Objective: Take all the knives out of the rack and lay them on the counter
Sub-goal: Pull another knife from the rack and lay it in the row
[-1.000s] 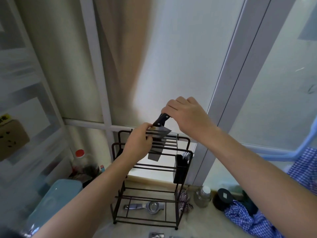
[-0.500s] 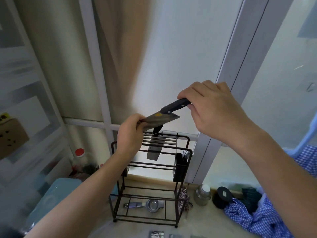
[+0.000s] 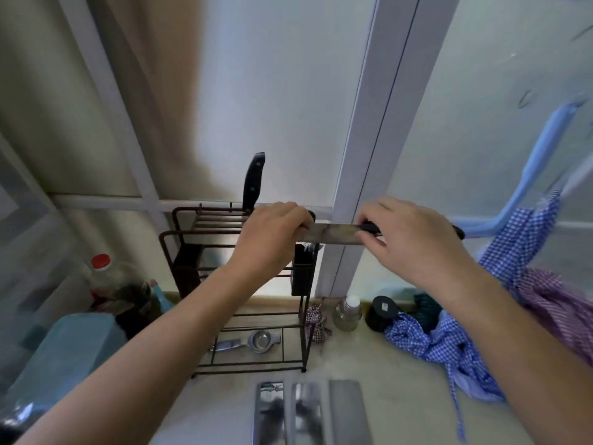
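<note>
**Knife held level between two hands above the counter**

Head view: A knife (image 3: 332,234) is held flat and roughly level in front of the rack (image 3: 205,239), clear of its slots. The black handle is wrapped by the fingers of the right hand (image 3: 414,242), which are closed around it; the butt of the handle shows just past the far side of that hand. The tip end of the blade is pinched by the left hand (image 3: 272,239), whose fingers are closed on it, thumb hidden beneath. The bare stretch of blade is seen between the two hands.

Just behind the left hand, a second knife (image 3: 253,183) stands upright in the top of the rack, only its black handle rising above the wires. Below the left wrist, a metal squeezer (image 3: 248,342) lies on the rack's bottom shelf. Below and between both forearms, three blades (image 3: 308,412) lie side by side on the counter (image 3: 401,396), blurred at the frame's lower edge. Under the right hand, a small bottle (image 3: 348,311) and a black jar (image 3: 382,313) stand on the counter, with checked cloth (image 3: 442,342) heaped beside the right forearm.
</note>
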